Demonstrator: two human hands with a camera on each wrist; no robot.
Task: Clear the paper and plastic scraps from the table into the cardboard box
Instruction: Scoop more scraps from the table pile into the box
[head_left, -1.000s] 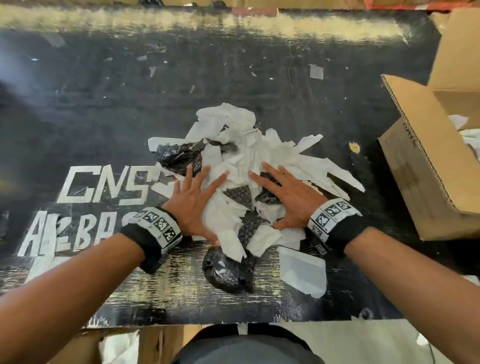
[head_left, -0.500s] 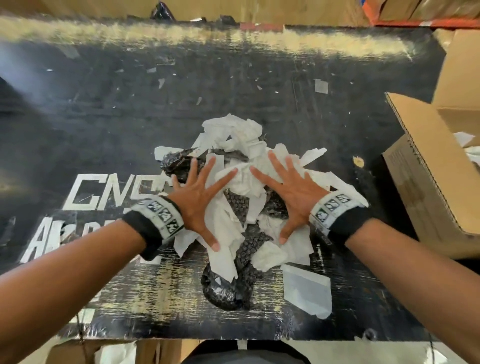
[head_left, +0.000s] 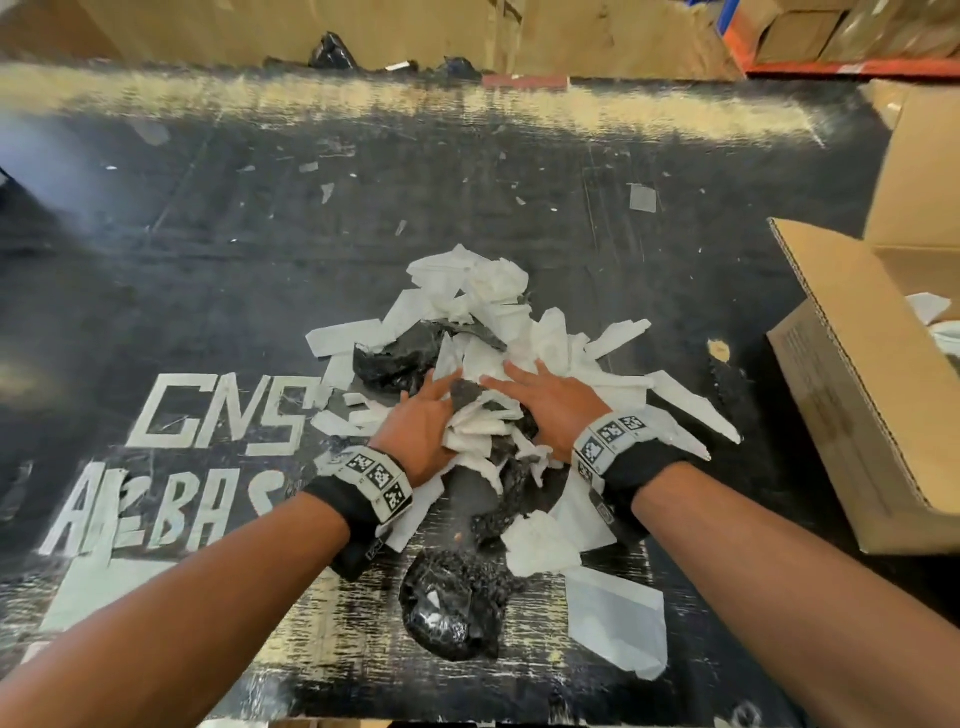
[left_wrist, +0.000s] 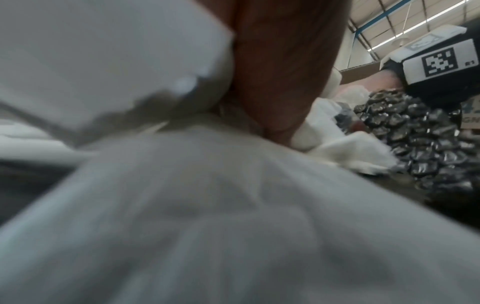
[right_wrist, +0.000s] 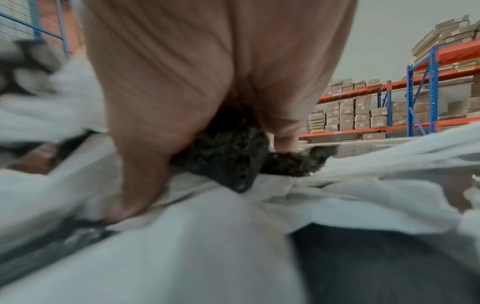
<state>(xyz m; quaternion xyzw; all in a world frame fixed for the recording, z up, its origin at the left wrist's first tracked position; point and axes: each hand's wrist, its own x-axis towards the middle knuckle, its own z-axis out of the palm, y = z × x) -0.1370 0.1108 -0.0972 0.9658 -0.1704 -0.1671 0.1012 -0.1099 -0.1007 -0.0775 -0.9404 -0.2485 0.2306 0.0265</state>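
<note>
**White scraps heaped, most of the job to come**

White paper and black plastic scraps (head_left: 498, 332) sit in one heap mid-table (head_left: 208, 234), well apart from the cardboard box (head_left: 852, 374) at the right edge. The left hand (head_left: 423, 423) and right hand (head_left: 553, 408) press in from either side, fingers curling round the middle of the heap. A few white pieces already lie in the box. A black wad (head_left: 452, 608) and a white sheet (head_left: 618, 618) lie nearer the front edge, with small flecks farther back. By my reckoning, the bulk remains.
</note>
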